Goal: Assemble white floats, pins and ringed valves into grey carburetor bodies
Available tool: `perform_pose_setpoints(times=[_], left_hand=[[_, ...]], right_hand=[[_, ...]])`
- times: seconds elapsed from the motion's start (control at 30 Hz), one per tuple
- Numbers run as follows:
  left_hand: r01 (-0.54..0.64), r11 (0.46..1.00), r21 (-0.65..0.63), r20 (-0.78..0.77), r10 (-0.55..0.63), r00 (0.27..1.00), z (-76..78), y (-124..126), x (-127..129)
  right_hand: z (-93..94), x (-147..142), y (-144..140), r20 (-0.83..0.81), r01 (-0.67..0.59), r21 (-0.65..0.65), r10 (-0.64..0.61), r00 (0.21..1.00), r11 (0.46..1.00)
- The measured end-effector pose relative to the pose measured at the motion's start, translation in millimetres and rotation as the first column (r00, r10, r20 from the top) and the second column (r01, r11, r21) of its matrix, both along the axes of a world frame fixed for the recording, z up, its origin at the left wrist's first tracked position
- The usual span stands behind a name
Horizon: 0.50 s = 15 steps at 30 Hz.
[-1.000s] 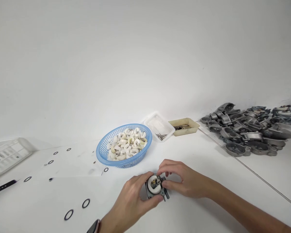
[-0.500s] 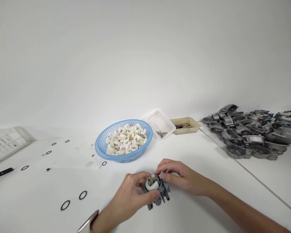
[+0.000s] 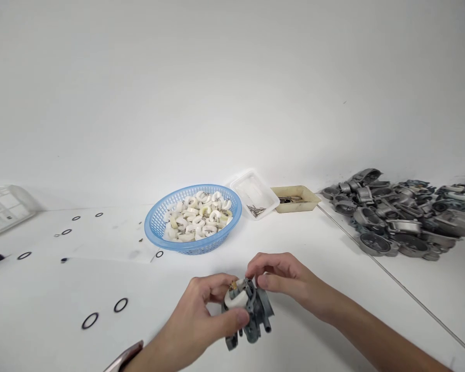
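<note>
1. A grey metal body (image 3: pixel 256 316) was held at 6 o'clock in the view, over the white table (image 3: pixel 151 289); whether its underside was touching the tabletop could not be told.
2. A dull, blue-grey cast surface was shown by the body, its outline broken by lugs and stubs. It was tilted, with its open face turned toward about 11 o'clock.
3. Within that face a smooth white curved piece (image 3: pixel 236 300) was seated, bent around a small brass-coloured part (image 3: pixel 233 285). Finer details there were partly covered by fingers.
4. A flared end was seen on the body's 3 o'clock side, and a short dark tube (image 3: pixel 267 326) was pointed toward 5 o'clock. A rounded boss was visible at the bottom.
5. The body was clasped from 9 o'clock by the left hand (image 3: pixel 196 312), its thumb laid across the near side and its fingers bent around the far side.
6. The right hand (image 3: pixel 289 281) was placed at 1 o'clock of the body, fingers curled and thumb near them, by the upper edge; whether anything was pinched there could not be told.
7. From the body, a blue basket (image 3: pixel 151 227) of similar white pieces was set at 11 o'clock, and a pile of grey metal parts (image 3: pixel 405 227) was heaped at 2 o'clock.
</note>
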<state>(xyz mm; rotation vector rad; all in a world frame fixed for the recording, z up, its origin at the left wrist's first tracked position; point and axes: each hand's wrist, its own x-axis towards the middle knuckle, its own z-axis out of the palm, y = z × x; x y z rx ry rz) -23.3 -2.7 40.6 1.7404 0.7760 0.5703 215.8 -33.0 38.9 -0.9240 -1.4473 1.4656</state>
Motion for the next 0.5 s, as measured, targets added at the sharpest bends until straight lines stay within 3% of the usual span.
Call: perform_pose_setpoints(times=[0.17, 0.5], left_hand=[[-0.005, 0.924, 0.383, -0.159, 0.071, 0.985, -5.5, -2.4, -1.8], [0.081, 0.882, 0.464, -0.297, 0.069, 0.952, -23.3, 12.7, -5.8]], right_hand=[[-1.0, 1.8, -0.1, 0.120, -0.032, 0.172, 0.011, 0.993, 0.985], [-7.6, 1.1, 4.8, 0.324, -0.014, 0.224, -0.061, 0.944, 0.974]])
